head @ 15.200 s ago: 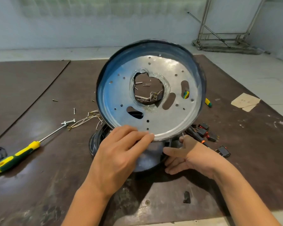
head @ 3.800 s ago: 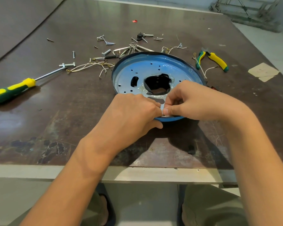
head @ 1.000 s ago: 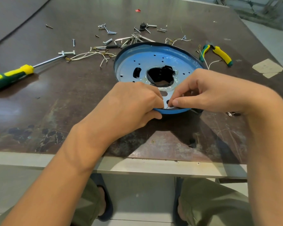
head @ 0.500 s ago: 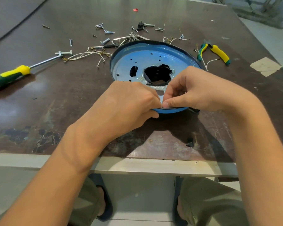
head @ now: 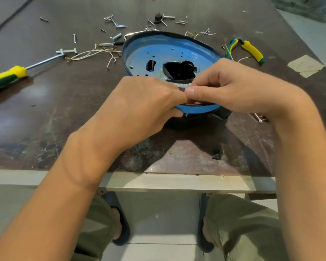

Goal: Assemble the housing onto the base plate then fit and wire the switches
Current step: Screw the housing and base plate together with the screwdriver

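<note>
1. Blue-painted metal, the base plate point(head: 169, 51) lay on the worktop point(head: 64, 110) near its front edge, seated over the dark housing point(head: 221, 113), probably so its holes faced up for fitting.
2. The left hand point(head: 145, 110) gripped the near rim with curled fingers, likely to steady it.
3. The right hand point(head: 233, 91) pinched a small piece point(head: 194, 103) at that rim between thumb and forefinger; what it was could not be told.
4. Shallow as a dish, the plate's visible part held nothing loose; screws point(head: 115, 23), wires point(head: 90, 53), screwdriver point(head: 8, 76) and pliers point(head: 250, 51) lay outside it.

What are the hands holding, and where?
Both the left hand and right hand pinch the blue plate at its near rim; anything smaller there is hidden.
</note>
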Demonstrator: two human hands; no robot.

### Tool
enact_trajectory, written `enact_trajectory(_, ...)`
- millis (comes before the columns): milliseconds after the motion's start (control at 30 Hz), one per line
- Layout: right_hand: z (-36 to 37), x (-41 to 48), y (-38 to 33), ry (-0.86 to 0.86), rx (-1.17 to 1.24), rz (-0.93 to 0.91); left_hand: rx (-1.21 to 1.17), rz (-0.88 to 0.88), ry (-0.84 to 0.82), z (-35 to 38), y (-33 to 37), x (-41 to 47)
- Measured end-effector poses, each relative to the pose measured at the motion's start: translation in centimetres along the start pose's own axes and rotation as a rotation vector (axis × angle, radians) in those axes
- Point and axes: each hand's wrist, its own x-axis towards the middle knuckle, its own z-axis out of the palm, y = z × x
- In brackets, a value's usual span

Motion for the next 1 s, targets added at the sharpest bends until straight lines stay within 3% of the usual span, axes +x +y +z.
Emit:
enact_trajectory(133,-0.7,-0.9,-0.1,-0.093,0.025,0.004,0.051,-0.029,-0.026,0.7,-0.3,-0.1)
enact_trajectory(300,-0.5,-0.8,0.2,0.031,-0.145,-0.012,0.021,-0.044,0.029,0.7,-0.5,-0.2)
enact_trajectory(467,-0.3,-0.9,0.1,0.127,-0.158,-0.062,-0.007,-0.064,0.050,0.3,-0.8,-0.3)
enact_trajectory(1000,0.3,-1.6,0.1,0.130,-0.233,-0.055,-0.035,-0.004,0.020,0.9,-0.7,-0.3)
